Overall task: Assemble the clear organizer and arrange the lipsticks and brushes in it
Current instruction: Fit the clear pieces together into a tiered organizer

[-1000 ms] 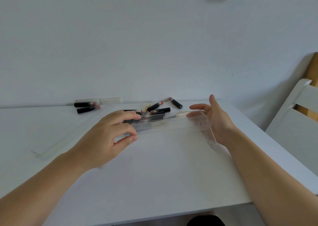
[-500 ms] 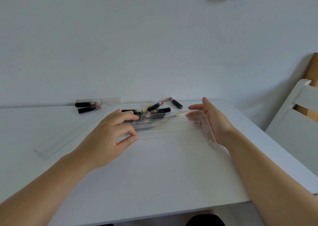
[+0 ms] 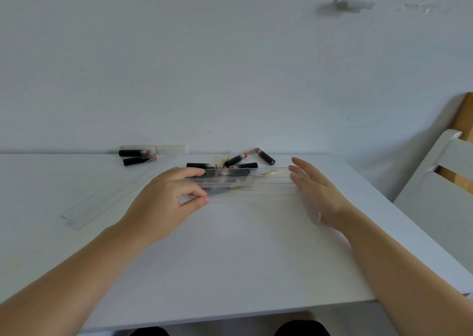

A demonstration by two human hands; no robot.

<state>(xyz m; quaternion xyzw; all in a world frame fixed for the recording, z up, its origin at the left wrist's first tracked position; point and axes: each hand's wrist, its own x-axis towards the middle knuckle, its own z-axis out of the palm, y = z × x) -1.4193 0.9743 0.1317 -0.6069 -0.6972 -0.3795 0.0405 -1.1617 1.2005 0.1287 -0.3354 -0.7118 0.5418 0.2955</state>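
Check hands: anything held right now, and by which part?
Left hand pinches the clear organizer piece by its left end, thumb and fingers curled. Right hand lies flat against its right end, not gripping.

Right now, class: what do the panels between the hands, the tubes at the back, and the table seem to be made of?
Panels: clear, glossy plastic, probably acrylic; the tubes show through and the edges catch light.
Tubes: black, smooth casing with pink ends, likely plastic; metal cannot be ruled out.
Table: matt white, even surface, perhaps painted or laminated board; no grain shows.
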